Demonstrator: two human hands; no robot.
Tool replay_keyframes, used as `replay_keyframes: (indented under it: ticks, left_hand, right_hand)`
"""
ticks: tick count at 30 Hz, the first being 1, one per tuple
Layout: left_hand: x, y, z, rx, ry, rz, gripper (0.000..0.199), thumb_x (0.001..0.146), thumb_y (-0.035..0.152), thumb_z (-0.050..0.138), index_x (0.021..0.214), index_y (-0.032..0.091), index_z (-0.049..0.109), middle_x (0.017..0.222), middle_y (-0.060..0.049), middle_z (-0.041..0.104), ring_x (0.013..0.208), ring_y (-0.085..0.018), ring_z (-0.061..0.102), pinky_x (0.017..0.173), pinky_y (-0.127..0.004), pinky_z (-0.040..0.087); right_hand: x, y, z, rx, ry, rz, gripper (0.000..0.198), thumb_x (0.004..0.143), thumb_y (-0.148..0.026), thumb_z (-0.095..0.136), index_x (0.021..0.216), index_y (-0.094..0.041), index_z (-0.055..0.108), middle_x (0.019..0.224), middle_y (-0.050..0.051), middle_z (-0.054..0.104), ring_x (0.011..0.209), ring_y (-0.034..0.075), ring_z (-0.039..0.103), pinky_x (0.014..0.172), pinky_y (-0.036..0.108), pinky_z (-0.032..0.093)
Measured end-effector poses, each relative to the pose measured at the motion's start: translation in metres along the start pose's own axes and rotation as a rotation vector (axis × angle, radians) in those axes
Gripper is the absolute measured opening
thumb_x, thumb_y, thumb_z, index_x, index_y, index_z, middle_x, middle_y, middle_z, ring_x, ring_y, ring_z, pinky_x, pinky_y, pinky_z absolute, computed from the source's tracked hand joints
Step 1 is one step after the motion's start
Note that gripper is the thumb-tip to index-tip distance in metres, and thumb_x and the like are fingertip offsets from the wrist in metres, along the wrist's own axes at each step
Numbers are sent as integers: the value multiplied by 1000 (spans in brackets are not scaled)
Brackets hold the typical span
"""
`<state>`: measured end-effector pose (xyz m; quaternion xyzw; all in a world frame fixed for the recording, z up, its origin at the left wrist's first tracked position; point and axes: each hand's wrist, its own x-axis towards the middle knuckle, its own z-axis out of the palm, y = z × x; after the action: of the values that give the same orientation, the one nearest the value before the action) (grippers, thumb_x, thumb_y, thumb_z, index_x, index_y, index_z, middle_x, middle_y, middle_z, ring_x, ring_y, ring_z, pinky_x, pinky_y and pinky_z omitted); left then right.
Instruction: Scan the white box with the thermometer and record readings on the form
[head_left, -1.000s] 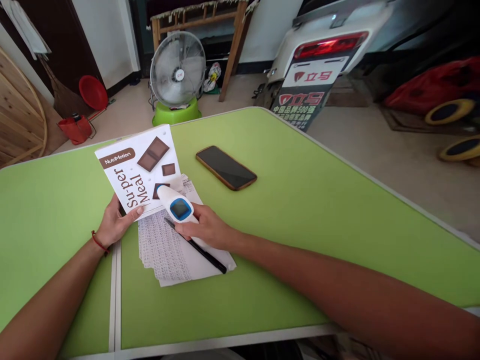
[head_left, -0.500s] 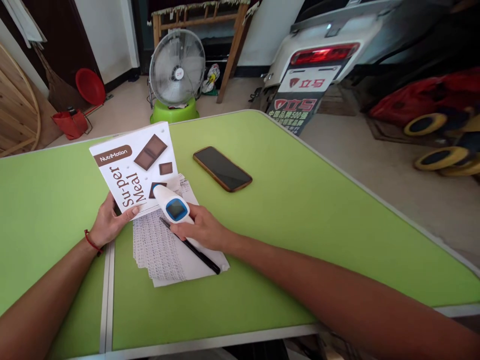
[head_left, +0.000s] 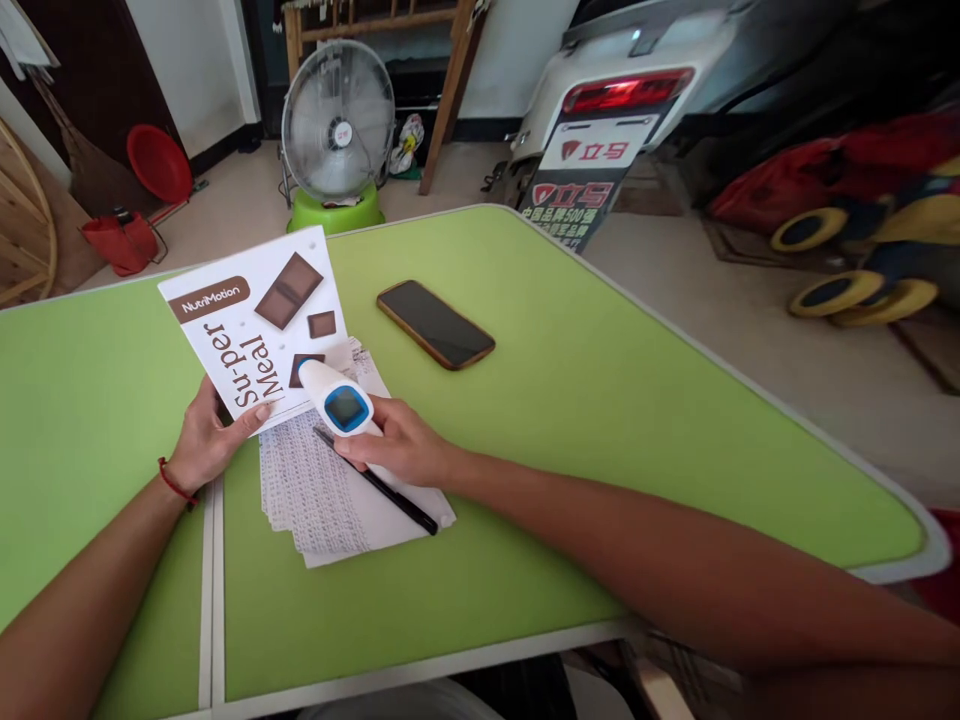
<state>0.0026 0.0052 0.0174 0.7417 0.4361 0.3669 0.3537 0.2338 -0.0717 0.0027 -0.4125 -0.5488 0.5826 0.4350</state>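
Note:
My left hand (head_left: 214, 432) grips the lower edge of a white box (head_left: 285, 360) printed "NutriMotion Su-per Meal", thumb on its front. The box is held tilted up above the table. My right hand (head_left: 405, 440) is closed around a white infrared thermometer (head_left: 322, 383) with a blue-framed screen. Its blue-rimmed nose points at the box's lower part, overlapping a printed chocolate piece; whether they touch I cannot tell. Beneath both hands lie handwritten sheets of paper (head_left: 315, 500), with a black pen (head_left: 397, 502) resting across them.
A phone (head_left: 435, 323) in a brown case lies on the green table (head_left: 600, 400), right of the box. Beyond the far edge stand a fan (head_left: 339, 130) on a green stool (head_left: 315, 208) and a white scooter (head_left: 555, 120). A red basin (head_left: 159, 165) is at the left back.
The whole view has shifted slightly, so the table and things appear a little further left and up. Both hands keep hold of the box and thermometer in nearly the same arrangement.

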Motion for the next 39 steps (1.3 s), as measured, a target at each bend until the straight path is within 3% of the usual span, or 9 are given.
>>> replay_keyframes:
  ticks: [9, 12, 16, 20, 24, 29, 33, 36, 39]
  left_hand:
    - [-4, -3, 1, -90, 49, -26, 63, 66, 51, 80, 110, 16, 52, 119, -15, 64, 108, -33, 62, 92, -51, 53]
    - [-4, -3, 2, -108, 105, 17, 66, 65, 49, 82, 113, 16, 50, 119, -15, 63, 107, -33, 62, 91, -51, 53]
    - [-4, -1, 0, -30, 207, 90, 67, 66, 46, 83, 115, 17, 49, 119, -14, 61, 111, -33, 60, 96, -54, 50]
    - [2, 0, -3, -49, 260, 133, 67, 68, 47, 81, 118, 18, 48, 121, -13, 60, 115, -33, 58, 101, -54, 47]
    - [8, -5, -4, -99, 260, 152, 68, 68, 46, 81, 119, 17, 47, 126, -14, 58, 119, -33, 56, 105, -54, 45]
    - [11, -17, -7, -35, 220, 126, 73, 66, 46, 82, 122, 18, 45, 125, -15, 57, 117, -34, 56, 102, -56, 45]
    - [14, -24, -8, 7, 173, 173, 71, 68, 48, 81, 123, 19, 46, 125, -14, 56, 117, -35, 55, 102, -55, 45]
    - [17, -29, -9, 77, 175, 173, 68, 72, 50, 77, 124, 19, 47, 123, -13, 57, 119, -35, 54, 103, -55, 42]
    - [16, -28, -10, 194, 260, 200, 74, 72, 50, 77, 130, 20, 43, 129, -14, 51, 124, -36, 48, 105, -56, 38]
  right_hand:
    - [-4, -2, 0, -39, 12, 19, 22, 69, -35, 67, 80, -20, 56, 63, -5, 55, 55, 10, 48, 57, 27, 43]
    - [-1, -6, -11, -81, -14, -23, 27, 68, -36, 67, 88, -19, 59, 73, -2, 61, 63, 13, 54, 61, 28, 45]
    - [3, -15, -32, -393, -53, -30, 39, 66, -36, 72, 101, -19, 64, 99, 5, 69, 85, 20, 62, 72, 30, 47]
    - [6, -17, -45, -873, 62, 40, 32, 70, -36, 71, 98, -20, 67, 93, 6, 68, 78, 20, 60, 64, 28, 42]
    - [8, -9, -53, -1124, 210, 67, 27, 79, -36, 65, 100, -19, 65, 92, 9, 66, 77, 21, 59, 63, 29, 42]
    - [9, 6, -63, -1286, 312, -62, 28, 82, -38, 63, 103, -20, 62, 96, 11, 62, 88, 25, 58, 72, 35, 47]
    - [0, 1, -48, -1366, 355, -304, 29, 86, -29, 57, 112, -17, 60, 115, 17, 58, 106, 33, 53, 85, 47, 45]
    - [-12, -6, -28, -1310, 182, -399, 22, 90, -31, 53, 105, -18, 61, 104, 13, 63, 98, 28, 56, 81, 41, 45]
    - [-19, -5, -15, -1284, -23, -252, 25, 89, -34, 54, 105, -18, 62, 89, 10, 66, 79, 22, 57, 63, 31, 41]
